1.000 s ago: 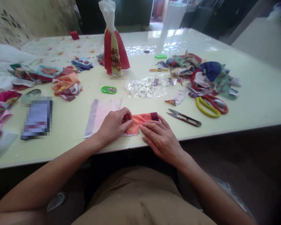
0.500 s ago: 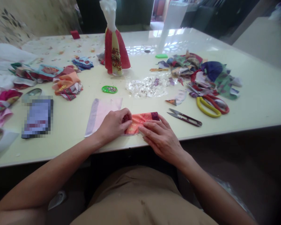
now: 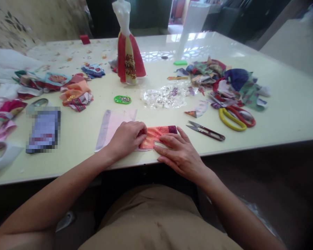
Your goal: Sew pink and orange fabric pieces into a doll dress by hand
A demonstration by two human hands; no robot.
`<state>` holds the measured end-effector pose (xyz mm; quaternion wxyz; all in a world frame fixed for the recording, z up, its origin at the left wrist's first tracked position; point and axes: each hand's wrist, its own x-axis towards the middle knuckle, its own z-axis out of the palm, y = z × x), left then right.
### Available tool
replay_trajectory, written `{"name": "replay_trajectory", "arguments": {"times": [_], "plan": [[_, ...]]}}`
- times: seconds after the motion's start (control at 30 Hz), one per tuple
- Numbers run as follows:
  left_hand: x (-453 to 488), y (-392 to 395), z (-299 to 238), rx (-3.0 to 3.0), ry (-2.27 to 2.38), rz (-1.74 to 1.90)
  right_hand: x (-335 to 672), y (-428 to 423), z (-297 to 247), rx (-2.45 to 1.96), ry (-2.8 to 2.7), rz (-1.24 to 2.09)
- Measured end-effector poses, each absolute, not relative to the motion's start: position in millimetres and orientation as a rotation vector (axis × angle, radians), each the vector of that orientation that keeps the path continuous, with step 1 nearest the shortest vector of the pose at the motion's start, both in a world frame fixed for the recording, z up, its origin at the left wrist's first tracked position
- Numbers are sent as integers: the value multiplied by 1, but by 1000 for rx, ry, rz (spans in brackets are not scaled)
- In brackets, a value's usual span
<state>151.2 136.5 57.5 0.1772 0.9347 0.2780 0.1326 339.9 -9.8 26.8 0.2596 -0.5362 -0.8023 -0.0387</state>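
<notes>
An orange patterned piece of fabric (image 3: pixel 156 132) with a dark purple corner lies near the table's front edge. My left hand (image 3: pixel 130 137) is closed, its thumb and fingertips pinched at the fabric's left end. My right hand (image 3: pixel 181 151) rests with outstretched fingers on the fabric's right part, the fingers somewhat apart. Under and left of my left hand lies a pale pink cloth (image 3: pixel 117 119) with a grey-lilac border; my hand and wrist cover part of it. To the right are dark thread snips (image 3: pixel 207 132) with their blades apart.
Scissors with yellow and red handles (image 3: pixel 232 119) lie by a heap of fabric scraps (image 3: pixel 208 71). Behind my hands are a clear plastic bag of small pieces (image 3: pixel 163 96), a green dish of beads (image 3: pixel 122 99) and a dress form (image 3: pixel 130 59). A blurred phone-like object (image 3: pixel 44 130) lies left.
My right hand's fingers have shifted slightly lower on the orange fabric and spread a little. My left hand keeps its pinch. The whole view has shifted slightly.
</notes>
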Motion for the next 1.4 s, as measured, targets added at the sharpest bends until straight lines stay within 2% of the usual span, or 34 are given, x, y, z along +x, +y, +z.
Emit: {"name": "replay_trajectory", "arguments": {"times": [0.2, 0.37, 0.47, 0.67, 1.0, 1.23, 1.4], "plan": [[143, 124, 55, 2906, 634, 551, 339, -9, 25, -1452, -2150, -118], [127, 109, 47, 2977, 339, 211, 339, -11, 25, -1450, -2147, -130], [118, 102, 43, 2980, 386, 111, 340, -14, 24, -1437, -2131, -120], [110, 91, 38, 3050, 391, 154, 345, -13, 32, -1466, -2026, -81], [102, 85, 34, 3099, 369, 167, 356, -7, 30, -1852, -2261, -135], [101, 84, 35, 3084, 355, 176, 355, -8, 38, -1754, -2268, -191], [100, 82, 37, 3095, 348, 224, 350, -16, 37, -1765, -2379, -74]]}}
